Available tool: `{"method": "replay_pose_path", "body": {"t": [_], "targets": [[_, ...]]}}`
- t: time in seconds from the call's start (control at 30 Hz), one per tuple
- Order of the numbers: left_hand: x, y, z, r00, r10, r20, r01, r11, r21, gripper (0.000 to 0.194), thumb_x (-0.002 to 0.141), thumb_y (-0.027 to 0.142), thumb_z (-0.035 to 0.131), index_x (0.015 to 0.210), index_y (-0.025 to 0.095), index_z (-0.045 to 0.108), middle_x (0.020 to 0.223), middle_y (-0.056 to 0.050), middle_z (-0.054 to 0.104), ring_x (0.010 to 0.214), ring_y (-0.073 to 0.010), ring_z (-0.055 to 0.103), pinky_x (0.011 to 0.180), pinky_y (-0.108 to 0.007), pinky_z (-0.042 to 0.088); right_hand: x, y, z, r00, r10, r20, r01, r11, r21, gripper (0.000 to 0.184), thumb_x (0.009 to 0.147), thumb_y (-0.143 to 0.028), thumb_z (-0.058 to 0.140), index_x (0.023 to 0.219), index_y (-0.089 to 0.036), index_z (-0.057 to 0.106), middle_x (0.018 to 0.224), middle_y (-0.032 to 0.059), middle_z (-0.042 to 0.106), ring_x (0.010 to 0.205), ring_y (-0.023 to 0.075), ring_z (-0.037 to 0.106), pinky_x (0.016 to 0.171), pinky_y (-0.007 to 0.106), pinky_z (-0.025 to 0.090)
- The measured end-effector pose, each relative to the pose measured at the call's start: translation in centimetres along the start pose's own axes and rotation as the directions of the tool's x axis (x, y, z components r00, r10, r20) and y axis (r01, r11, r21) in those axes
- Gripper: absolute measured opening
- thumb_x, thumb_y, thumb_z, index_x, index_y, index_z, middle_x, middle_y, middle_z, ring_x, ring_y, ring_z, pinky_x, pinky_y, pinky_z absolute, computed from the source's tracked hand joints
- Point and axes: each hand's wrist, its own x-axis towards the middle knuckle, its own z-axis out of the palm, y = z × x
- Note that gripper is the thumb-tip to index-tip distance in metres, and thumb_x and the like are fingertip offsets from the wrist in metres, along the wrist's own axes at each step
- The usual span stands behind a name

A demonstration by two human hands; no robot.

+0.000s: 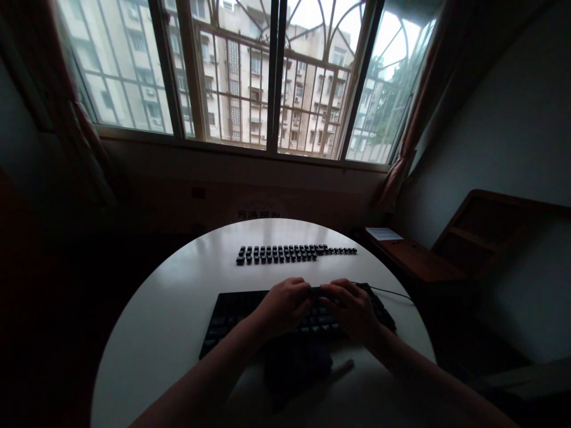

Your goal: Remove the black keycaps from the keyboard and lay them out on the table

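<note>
A black keyboard [229, 309] lies on a round white table [147, 333], with part of it bare of keycaps in the dim light. My left hand [288, 303] is over its middle, fingers curled and pressed together. Close beside it on the right, my right hand [350, 303] has its fingers bent inward, near the keyboard's back edge. The fingertips of both hands meet around something small and dark, too dim to name. Beyond the keyboard, several black keycaps [275, 258] are set out in neat rows.
In front of the keyboard sit a dark bundle-like object [297, 365] and a thin stick-like tool [342, 370], both dim. A cable [392, 292] runs off the table's right side. A wooden chair [450, 244] with a paper [384, 234] stands right, below a barred window [272, 77].
</note>
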Motion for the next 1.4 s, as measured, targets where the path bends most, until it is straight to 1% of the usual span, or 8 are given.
{"method": "replay_pose_path", "body": {"t": [0.23,0.37,0.47,0.6,0.77,0.9,1.27,1.4], "targets": [[-0.1,0.2,0.1,0.998,0.029,0.047,-0.030,0.999,0.034,0.011,0.089,0.021,0.050,0.091,0.018,0.060,0.088,-0.004,0.060,0.078,-0.0161,0.056,0.068,-0.025,0.042,-0.3,0.0,0.2,0.999,-0.043,0.031,0.044,0.998,-0.044,0.012,0.091,-0.026,0.064,0.102,-0.021,0.068,0.090,0.0053,0.068,0.076,0.0163,0.066,0.065,0.027,0.054],[0.0,-0.3,0.3,1.000,-0.027,0.008,0.026,0.996,0.083,0.019,0.096,0.029,0.043,0.092,0.018,0.058,0.089,-0.005,0.061,0.081,-0.0184,0.057,0.072,-0.029,0.043,1.7,1.5,-0.6,0.988,-0.056,0.140,0.057,0.998,-0.001,0.014,0.092,-0.026,0.062,0.104,-0.022,0.068,0.095,0.0050,0.070,0.079,0.0154,0.067,0.067,0.025,0.053],[0.0,-0.9,0.3,0.994,-0.106,-0.018,0.108,0.986,0.129,0.024,0.098,0.031,0.039,0.089,0.018,0.057,0.088,-0.006,0.061,0.080,-0.0193,0.057,0.072,-0.030,0.043,5.1,5.3,-1.2,0.982,0.051,0.182,-0.047,0.999,-0.025,0.015,0.090,-0.029,0.064,0.102,-0.021,0.070,0.094,0.0045,0.071,0.072,0.0139,0.065,0.066,0.025,0.051],[-0.1,-1.7,0.5,0.987,-0.158,0.014,0.152,0.969,0.195,0.031,0.099,0.033,0.037,0.082,0.018,0.058,0.080,-0.005,0.062,0.075,-0.0195,0.057,0.070,-0.030,0.042,9.3,12.4,-0.4,0.935,0.274,0.224,-0.249,0.959,-0.132,0.017,0.085,-0.029,0.067,0.095,-0.017,0.073,0.089,0.0056,0.073,0.065,0.0143,0.063,0.068,0.026,0.050],[-0.1,-2.2,0.8,0.980,-0.175,0.097,0.152,0.967,0.202,0.037,0.100,0.036,0.033,0.082,0.018,0.061,0.079,-0.006,0.065,0.075,-0.0202,0.059,0.069,-0.030,0.042,8.6,17.6,3.0,0.888,0.376,0.265,-0.344,0.925,-0.159,0.020,0.085,-0.030,0.063,0.095,-0.017,0.074,0.085,0.0051,0.076,0.061,0.0150,0.065,0.062,0.025,0.050],[0.0,-2.3,0.9,0.977,-0.166,0.137,0.130,0.963,0.236,0.036,0.099,0.036,0.035,0.080,0.018,0.061,0.079,-0.007,0.065,0.074,-0.0211,0.060,0.068,-0.031,0.042,6.2,18.6,5.0,0.847,0.417,0.329,-0.370,0.908,-0.198,0.016,0.082,-0.029,0.066,0.093,-0.021,0.076,0.085,0.0029,0.077,0.070,0.0177,0.068,0.067,0.026,0.050],[0.1,-2.0,0.7,0.976,-0.131,0.174,0.085,0.965,0.249,0.039,0.099,0.038,0.037,0.075,0.018,0.061,0.077,-0.007,0.064,0.071,-0.0202,0.057,0.065,-0.030,0.040,4.6,19.2,5.7,0.743,0.500,0.444,-0.373,0.861,-0.344,0.020,0.082,-0.031,0.069,0.100,-0.027,0.077,0.094,0.0034,0.077,0.084,0.0214,0.071,0.072,0.026,0.049],[0.1,-1.8,0.5,0.980,-0.118,0.160,0.082,0.973,0.215,0.040,0.098,0.040,0.039,0.073,0.018,0.061,0.073,-0.006,0.063,0.068,-0.0192,0.056,0.062,-0.029,0.040,4.6,19.0,5.9,0.732,0.504,0.458,-0.357,0.857,-0.373,0.023,0.082,-0.033,0.068,0.103,-0.027,0.076,0.095,0.0034,0.077,0.087,0.0223,0.071,0.074,0.027,0.049]]}}
